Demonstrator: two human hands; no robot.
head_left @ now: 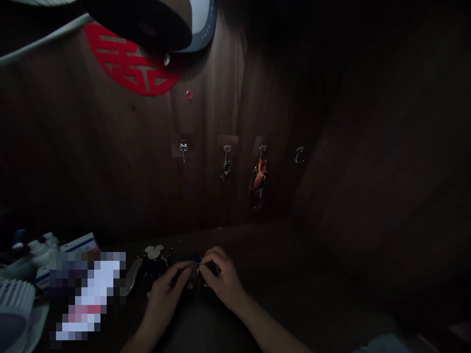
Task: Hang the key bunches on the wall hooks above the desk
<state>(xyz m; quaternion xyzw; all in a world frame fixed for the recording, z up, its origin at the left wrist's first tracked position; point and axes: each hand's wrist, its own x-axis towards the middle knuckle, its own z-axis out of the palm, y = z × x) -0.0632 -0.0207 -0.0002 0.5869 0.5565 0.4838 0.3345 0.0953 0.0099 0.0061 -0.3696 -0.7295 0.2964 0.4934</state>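
Low in the middle of the head view, my left hand (167, 289) and my right hand (222, 274) meet with thumbs and fingers pinched together. Between the fingertips is a small, thin, shiny thing with a bit of dark blue behind it; the dimness hides what it is. Just left of my left hand lie a pale, mouse-head-shaped key charm (153, 252) and a glossy curved object (132, 277) among dark items. On the wall beyond, a bunch of keys (225, 171) hangs from one hook, and an orange-red key charm (260, 179) from another.
Two more metal hooks, a left one (183, 148) and a right one (300, 155), hold nothing. A red paper cutout (147, 86) and a cap (206, 34) are above. White bottles (39, 252), a box (81, 243) and a ribbed white container (16, 299) stand at left.
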